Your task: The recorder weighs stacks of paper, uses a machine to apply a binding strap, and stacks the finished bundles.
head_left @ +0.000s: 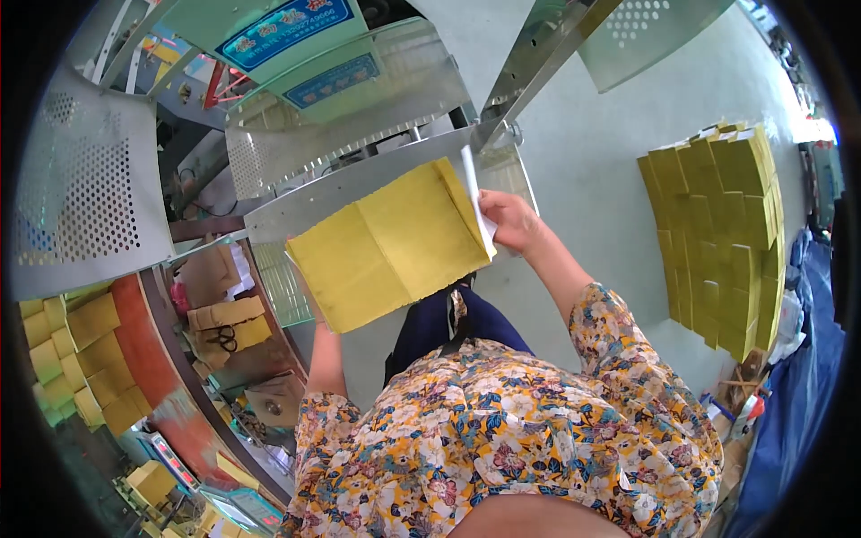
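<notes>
I hold a thick stack of yellow paper sheets (390, 242) in front of me with both hands. My right hand (509, 220) grips its right edge, where a few white sheets (477, 199) stick out. My left hand (316, 312) holds the lower left corner and is mostly hidden behind the stack; only the forearm below it shows. The stack hangs over a shiny metal tray (359, 184) of a machine.
A perforated metal panel (85, 193) stands at the left. Tall piles of yellow paper (722, 229) rise at the right on the grey floor, and more yellow bundles (76, 359) lie at the lower left. Black scissors (221, 337) rest on cardboard. A blue tarp (798, 386) lies at the right.
</notes>
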